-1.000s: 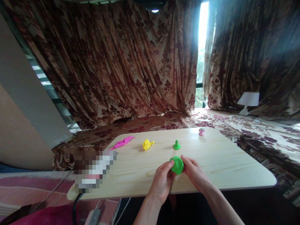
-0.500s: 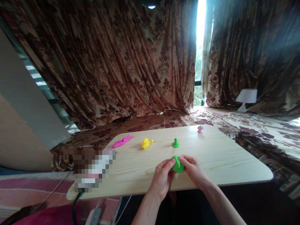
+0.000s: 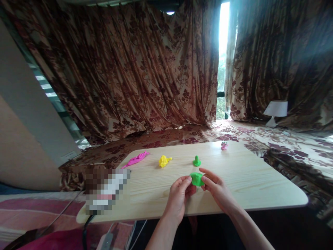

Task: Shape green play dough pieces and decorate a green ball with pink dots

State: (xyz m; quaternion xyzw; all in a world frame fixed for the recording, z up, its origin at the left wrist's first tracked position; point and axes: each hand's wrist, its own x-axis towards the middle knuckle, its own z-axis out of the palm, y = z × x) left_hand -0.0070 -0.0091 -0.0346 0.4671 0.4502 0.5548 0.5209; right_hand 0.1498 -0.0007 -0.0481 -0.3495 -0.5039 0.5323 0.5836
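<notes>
Between my two hands is a flattened lump of green modelling clay [image 3: 197, 179], held above the table's near side. My left hand [image 3: 179, 191] pinches its left edge with thumb and fingers. On the right edge, my right hand [image 3: 215, 187] grips with the thumb and fingertips, one finger lifted off. Just beyond stands a green clay piece [image 3: 197, 161] with a wide base and an upright knob. Farther left lie a yellow clay lump [image 3: 163, 161] with a short stem and a long pink clay piece [image 3: 137, 159].
The pale wooden table [image 3: 244, 180] has rounded corners. A small pink figure with green on top [image 3: 224, 146] stands at its far right. A blurred-out object [image 3: 108, 191] with a black cable lies at the left edge. A white lamp [image 3: 276, 109] stands beyond.
The green clay lump has been turned and now looks wider and lower than before. My right hand's fingers have opened a little, with one finger raised. The view has shifted slightly.
</notes>
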